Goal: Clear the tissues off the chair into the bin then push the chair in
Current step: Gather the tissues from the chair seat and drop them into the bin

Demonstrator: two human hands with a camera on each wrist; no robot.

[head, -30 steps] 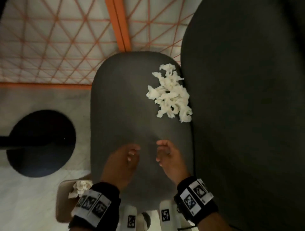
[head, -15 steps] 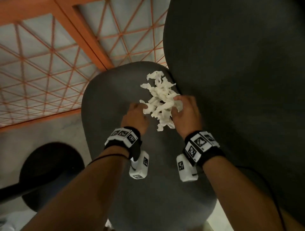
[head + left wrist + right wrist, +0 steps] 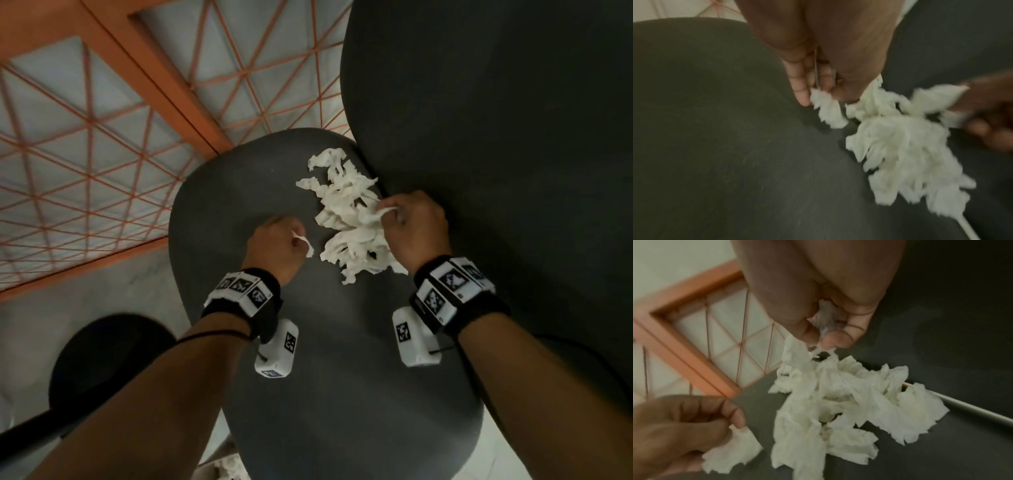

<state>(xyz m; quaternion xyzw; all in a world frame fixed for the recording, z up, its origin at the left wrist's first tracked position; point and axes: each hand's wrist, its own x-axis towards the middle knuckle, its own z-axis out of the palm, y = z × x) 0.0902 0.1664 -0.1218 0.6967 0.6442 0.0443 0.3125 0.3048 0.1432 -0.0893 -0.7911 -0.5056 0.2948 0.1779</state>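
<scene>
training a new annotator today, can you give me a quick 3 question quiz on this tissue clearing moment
1. True or false: the left hand pinches one small tissue scrap apart from the main pile.
2. Multiple choice: where does the pile of torn tissues lie? A) on the tiled floor B) on the chair seat, close to the backrest C) in the bin
3. Fill in: the right hand grips tissue at the pile's ____ edge, as the person sees it.

Key: 1 true; 2 B; 3 right
</scene>
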